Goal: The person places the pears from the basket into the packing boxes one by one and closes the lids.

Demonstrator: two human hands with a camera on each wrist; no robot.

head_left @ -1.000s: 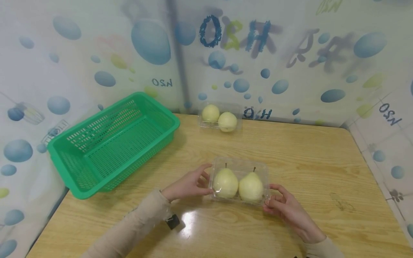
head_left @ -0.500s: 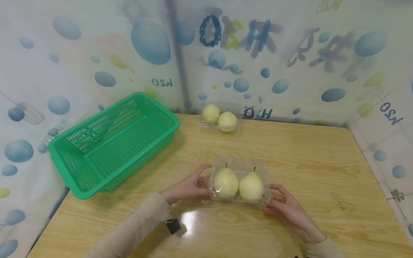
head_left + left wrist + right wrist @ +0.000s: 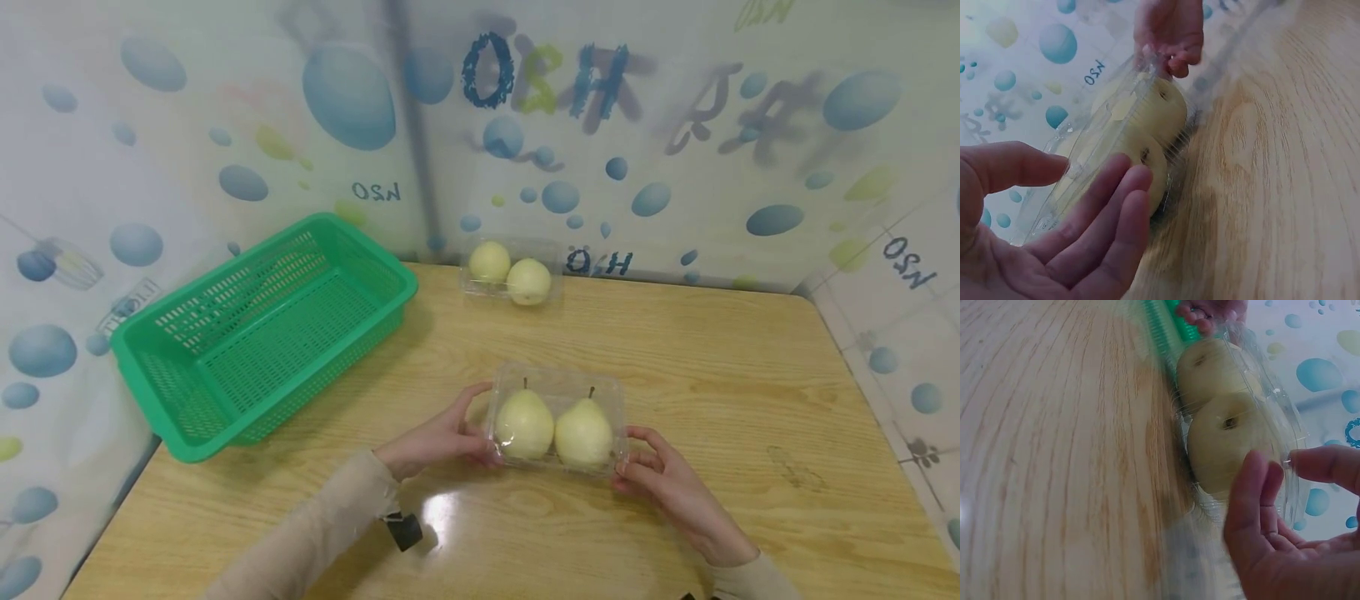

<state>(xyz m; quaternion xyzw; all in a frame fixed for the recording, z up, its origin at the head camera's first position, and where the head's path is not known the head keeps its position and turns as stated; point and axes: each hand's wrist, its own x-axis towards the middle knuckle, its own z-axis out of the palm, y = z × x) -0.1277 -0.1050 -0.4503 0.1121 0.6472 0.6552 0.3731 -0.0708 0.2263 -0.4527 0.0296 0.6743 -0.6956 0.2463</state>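
A clear plastic clamshell box [image 3: 558, 382] with two pale yellow pears [image 3: 524, 425] inside lies on the table in front of me. At its left end my left hand [image 3: 435, 440] holds the edge, thumb and fingers on either side of the rim. My right hand [image 3: 671, 492] pinches the near right corner between thumb and fingers. The right wrist view shows that thumb on the lid's edge and the fingertips [image 3: 1257, 465] against the near side. From the left wrist, the pears [image 3: 1163, 112] show through the box, their ends facing the near side.
A green slotted plastic basket [image 3: 300, 377] stands at the left, with nothing in it. Against the back wall sits a second clear box [image 3: 476, 290] with two pears [image 3: 529, 282]. A small black block [image 3: 405, 531] shows by the left cuff. Printed sheeting [image 3: 660, 150] encloses the wooden table [image 3: 720, 358].
The left hand's fingers have shifted down along the box's left end toward its near corner. Box and right hand stay nearly in place.
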